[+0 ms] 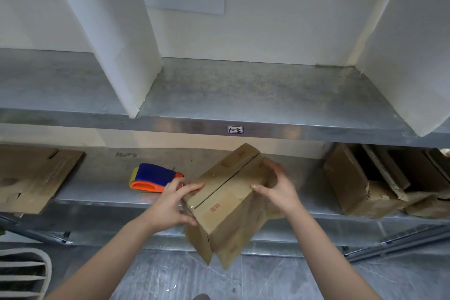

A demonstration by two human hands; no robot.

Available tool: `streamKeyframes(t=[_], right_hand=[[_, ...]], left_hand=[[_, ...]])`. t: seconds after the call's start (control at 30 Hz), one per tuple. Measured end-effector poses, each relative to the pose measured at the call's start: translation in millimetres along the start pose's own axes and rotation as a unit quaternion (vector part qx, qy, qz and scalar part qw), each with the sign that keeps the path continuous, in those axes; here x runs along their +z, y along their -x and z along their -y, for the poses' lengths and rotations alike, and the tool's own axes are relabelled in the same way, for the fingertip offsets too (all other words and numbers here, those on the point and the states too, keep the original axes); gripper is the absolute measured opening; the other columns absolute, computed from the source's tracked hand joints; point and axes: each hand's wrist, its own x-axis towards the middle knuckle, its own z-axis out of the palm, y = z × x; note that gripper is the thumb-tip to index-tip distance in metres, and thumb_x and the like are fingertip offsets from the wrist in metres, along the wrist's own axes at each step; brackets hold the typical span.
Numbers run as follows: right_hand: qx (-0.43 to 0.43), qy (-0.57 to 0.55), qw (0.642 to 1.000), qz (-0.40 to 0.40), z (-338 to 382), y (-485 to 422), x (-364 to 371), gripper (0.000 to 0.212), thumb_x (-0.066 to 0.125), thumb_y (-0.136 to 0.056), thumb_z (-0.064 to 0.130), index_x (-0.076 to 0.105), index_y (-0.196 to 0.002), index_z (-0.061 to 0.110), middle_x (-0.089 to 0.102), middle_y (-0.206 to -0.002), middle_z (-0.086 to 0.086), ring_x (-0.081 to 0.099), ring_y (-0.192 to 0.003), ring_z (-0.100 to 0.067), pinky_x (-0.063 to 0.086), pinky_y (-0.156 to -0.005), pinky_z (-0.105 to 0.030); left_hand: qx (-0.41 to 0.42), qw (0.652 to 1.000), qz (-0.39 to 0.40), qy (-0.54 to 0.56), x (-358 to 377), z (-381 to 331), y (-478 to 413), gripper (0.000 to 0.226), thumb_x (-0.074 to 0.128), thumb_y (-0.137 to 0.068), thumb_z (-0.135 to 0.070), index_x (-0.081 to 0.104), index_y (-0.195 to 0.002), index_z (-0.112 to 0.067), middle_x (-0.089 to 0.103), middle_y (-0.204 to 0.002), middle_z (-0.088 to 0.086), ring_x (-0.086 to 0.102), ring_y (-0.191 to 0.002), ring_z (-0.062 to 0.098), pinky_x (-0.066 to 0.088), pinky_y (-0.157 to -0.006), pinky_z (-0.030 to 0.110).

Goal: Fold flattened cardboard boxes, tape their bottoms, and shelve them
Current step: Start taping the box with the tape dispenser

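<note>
One cardboard box (229, 200) is in my head view, held up in both hands in front of the lower shelf (97, 192), its far end over the shelf's front edge and its near end out over the floor (267, 280). It's tilted, w/ the closed flap side facing up at the cam; the seam btwn the two flaps runs diagonally from near-left to far-right. I see red print on the flaps and a shiny patch at the near end of the seam, prob. clear tape, can't confirm.

My read on the left hand (170, 204): clamped on the box's near-left corner, fingers laid over the top face, thumb under on the side wall. The right hand (277, 190) grips the right side, thumb on the top face, fingers curled round the far edge.

Just left of the box, behind the left hand, a blue-and-orange tape dispenser (153, 178) lies on the lower shelf. Further left on the same shelf is flattened cardboard (31, 178). At the right end sit folded boxes (365, 185), leaning, open sides partly visible.

Above is the upper shelf (243, 95), bare metal, split by white dividers (117, 31), w/ a small label (235, 129) reading approx. "1-3" on its front lip.
</note>
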Motion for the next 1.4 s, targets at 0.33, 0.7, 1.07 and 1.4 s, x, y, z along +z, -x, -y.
streamKeyframes(t=[0.33,0.7,1.07,1.4], right_hand=[[0.021,-0.066,0.995,-0.072,18.4,37.7,31.0,0.064,0.074,-0.080,0.045,0.044,-0.134,0.030,0.046,-0.140,-0.003,0.050,-0.123,-0.016,0.042,-0.104,-0.033],[-0.038,-0.068,0.988,0.136,21.5,66.4,31.4,0.141,0.088,-0.042,0.064,0.000,-0.150,0.047,-0.004,-0.153,0.026,0.010,-0.141,-0.001,0.022,-0.120,-0.044],[-0.052,-0.026,0.983,0.176,2.1,72.4,40.3,0.127,0.093,-0.047,0.050,0.011,-0.145,0.053,-0.005,-0.154,0.030,0.006,-0.146,-0.003,0.024,-0.120,-0.040],[-0.016,-0.058,0.988,0.141,-17.3,67.0,7.7,0.107,0.094,-0.052,0.041,0.033,-0.139,0.054,0.034,-0.146,0.024,0.033,-0.137,-0.001,0.046,-0.103,-0.032]], left_hand=[[-0.038,0.986,-0.099,0.127,22.7,-28.3,18.4,0.111,0.092,-0.053,-0.038,0.030,-0.145,-0.033,0.040,-0.138,-0.017,0.036,-0.127,0.000,0.034,-0.112,0.032],[-0.003,0.985,-0.126,0.117,31.5,-40.0,27.7,0.096,0.082,-0.067,-0.042,0.029,-0.147,-0.035,0.033,-0.131,-0.019,0.036,-0.121,-0.007,0.033,-0.109,0.021],[0.019,0.993,-0.093,0.065,45.1,-27.2,35.7,0.093,0.081,-0.072,-0.038,0.028,-0.148,-0.030,0.011,-0.149,-0.027,0.018,-0.135,-0.008,0.028,-0.113,0.021],[0.117,0.992,-0.022,-0.032,36.6,-43.4,-2.5,0.090,0.074,-0.075,-0.051,0.026,-0.149,-0.031,0.008,-0.153,-0.023,-0.005,-0.141,-0.004,0.008,-0.118,0.026]])
